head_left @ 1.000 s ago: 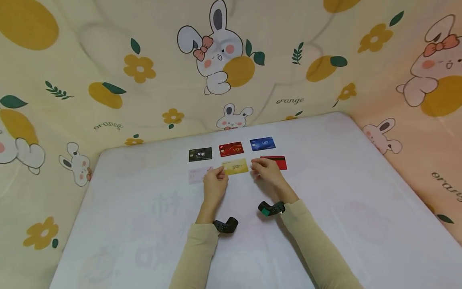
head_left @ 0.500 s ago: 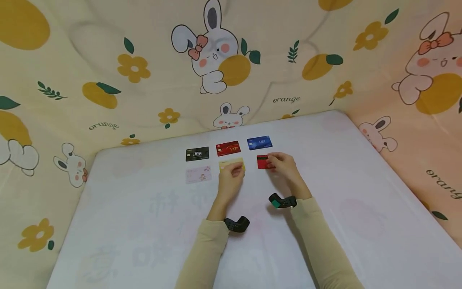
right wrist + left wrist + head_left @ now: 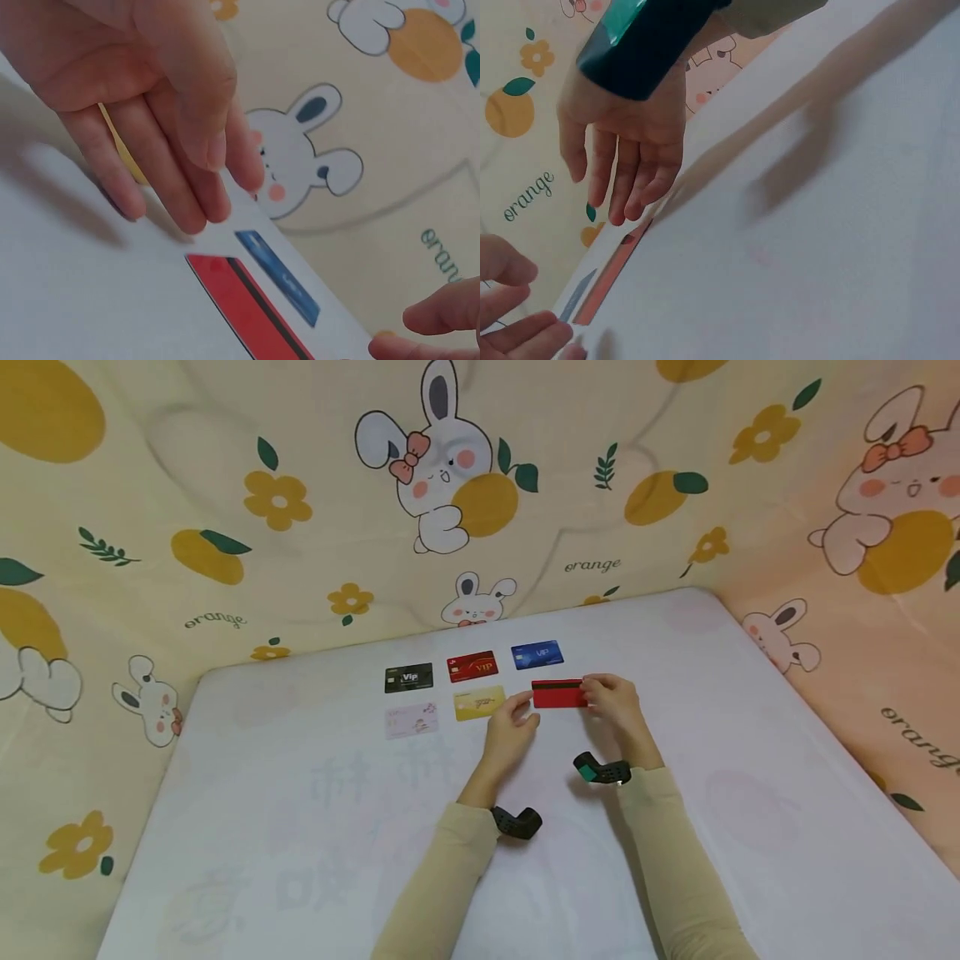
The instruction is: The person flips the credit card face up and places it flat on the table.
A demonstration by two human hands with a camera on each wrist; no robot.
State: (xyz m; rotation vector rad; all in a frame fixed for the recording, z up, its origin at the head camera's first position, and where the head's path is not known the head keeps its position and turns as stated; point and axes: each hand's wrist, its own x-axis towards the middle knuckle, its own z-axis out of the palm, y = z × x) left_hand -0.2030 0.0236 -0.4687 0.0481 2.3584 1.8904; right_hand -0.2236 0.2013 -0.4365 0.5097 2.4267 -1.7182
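Several plastic cards lie flat in two rows on the white table. A red card (image 3: 557, 697) with a dark magnetic stripe is at the right of the near row, between my hands. My left hand (image 3: 510, 731) is by its left end, fingers fairly straight and apart from the card in the right wrist view. Over the card's right end are the fingertips of my right hand (image 3: 618, 714); whether they touch it is unclear. To the left are a yellow card (image 3: 477, 703) and a pale pink card (image 3: 411, 721). Neither hand grips anything.
The far row holds a black card (image 3: 408, 677), a red VIP card (image 3: 472, 666) and a blue card (image 3: 537, 654). A cloth (image 3: 300, 568) with rabbit and orange prints hangs behind the table (image 3: 262, 818). Each wrist carries a dark camera.
Both hands have shifted right. My left hand has passed from the pink card over the yellow one to the striped red card; my right hand has moved to that card's right end.
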